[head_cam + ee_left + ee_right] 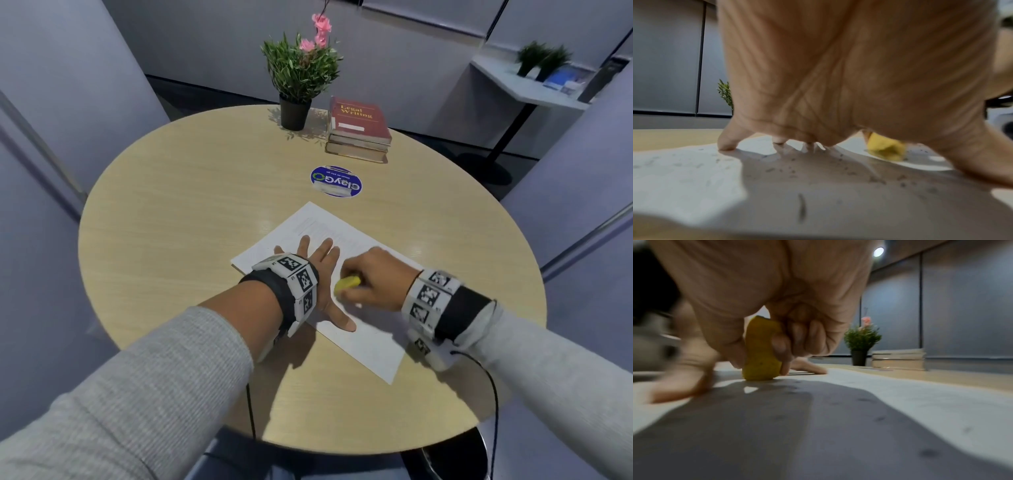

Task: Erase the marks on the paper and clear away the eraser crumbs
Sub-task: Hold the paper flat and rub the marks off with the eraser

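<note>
A white sheet of paper (363,346) lies at an angle on the round wooden table (178,212). My left hand (320,263) lies flat on the sheet with its fingers spread and pressing down. Just right of it, my right hand (371,277) grips a yellow eraser (347,283) whose end touches the paper. The left wrist view shows dark eraser crumbs (875,178) scattered over the paper (684,175) under the palm, one longer pencil mark (802,207), and the eraser (885,150). In the right wrist view the eraser (761,353) stands on the sheet (900,402) between thumb and fingers.
At the table's far side stand a potted plant (298,75) with pink flowers and a stack of books (359,128). A round blue sticker (335,181) lies between the books and the paper. A side shelf (520,82) stands off to the right.
</note>
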`<state>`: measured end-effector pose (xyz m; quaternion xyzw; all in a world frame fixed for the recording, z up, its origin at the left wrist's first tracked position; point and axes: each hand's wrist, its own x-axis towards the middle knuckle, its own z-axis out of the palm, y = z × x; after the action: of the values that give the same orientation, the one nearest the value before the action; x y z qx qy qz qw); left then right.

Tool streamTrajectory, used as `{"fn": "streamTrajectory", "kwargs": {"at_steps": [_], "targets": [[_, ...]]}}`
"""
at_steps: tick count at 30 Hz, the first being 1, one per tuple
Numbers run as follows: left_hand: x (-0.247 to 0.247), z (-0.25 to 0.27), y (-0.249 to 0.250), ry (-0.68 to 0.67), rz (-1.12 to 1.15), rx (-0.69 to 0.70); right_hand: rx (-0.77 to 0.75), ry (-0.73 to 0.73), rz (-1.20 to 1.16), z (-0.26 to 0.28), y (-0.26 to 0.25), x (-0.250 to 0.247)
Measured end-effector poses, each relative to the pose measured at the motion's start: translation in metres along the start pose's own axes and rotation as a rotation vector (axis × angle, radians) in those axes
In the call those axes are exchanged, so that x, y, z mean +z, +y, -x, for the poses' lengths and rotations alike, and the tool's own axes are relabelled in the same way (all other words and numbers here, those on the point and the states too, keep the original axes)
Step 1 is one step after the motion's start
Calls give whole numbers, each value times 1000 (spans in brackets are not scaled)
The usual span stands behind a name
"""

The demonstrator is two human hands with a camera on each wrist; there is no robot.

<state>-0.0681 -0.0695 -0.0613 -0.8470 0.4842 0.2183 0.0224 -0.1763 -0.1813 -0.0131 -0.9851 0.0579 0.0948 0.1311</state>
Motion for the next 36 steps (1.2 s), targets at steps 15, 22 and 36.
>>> {"fn": "streamTrajectory", "kwargs": {"at_steps": [15,22,36], "targets": [[3,-1,-3,13,-5,21,81,48,14,-15,14,-14],[-5,5,1,-21,25,21,-43,-46,-13,-11,-13,-6],[-17,12,-35,32,-37,-112,138,68,-30,-20,13,-7]]}}
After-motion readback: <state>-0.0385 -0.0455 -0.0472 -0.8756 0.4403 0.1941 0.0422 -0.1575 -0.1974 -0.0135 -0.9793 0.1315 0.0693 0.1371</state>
